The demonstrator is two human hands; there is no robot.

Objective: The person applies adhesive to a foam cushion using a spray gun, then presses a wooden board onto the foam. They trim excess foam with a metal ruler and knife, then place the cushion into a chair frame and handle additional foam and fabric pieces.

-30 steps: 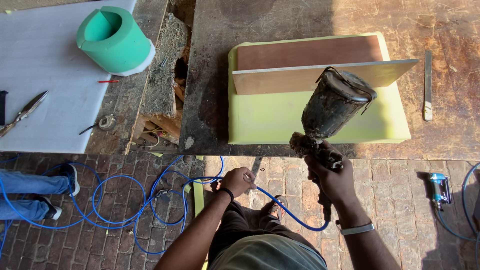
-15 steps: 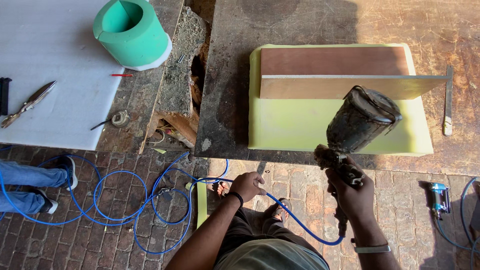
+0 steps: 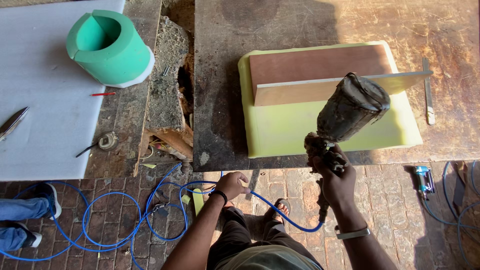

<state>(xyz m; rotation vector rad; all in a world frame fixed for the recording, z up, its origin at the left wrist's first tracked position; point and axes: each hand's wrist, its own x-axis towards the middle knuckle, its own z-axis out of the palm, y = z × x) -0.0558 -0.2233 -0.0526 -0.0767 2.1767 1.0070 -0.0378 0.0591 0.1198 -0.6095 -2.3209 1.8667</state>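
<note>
Right hand clamped on spray gun, lower right of centre, over yellow foam on worktop. Left hand closed around blue hose. Risk: hose loops on floor can snag feet, jerk gun, spoil spray.

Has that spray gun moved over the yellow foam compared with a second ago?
Cannot tell: the spray gun sits over the yellow foam's near right edge in each picture; the camera itself shifted.

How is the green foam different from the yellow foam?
The green foam is a rolled-up tube standing on a white sheet; the yellow foam lies flat on the brown table. The yellow foam carries wooden boards; the green foam carries nothing. Both are soft foam.
</note>
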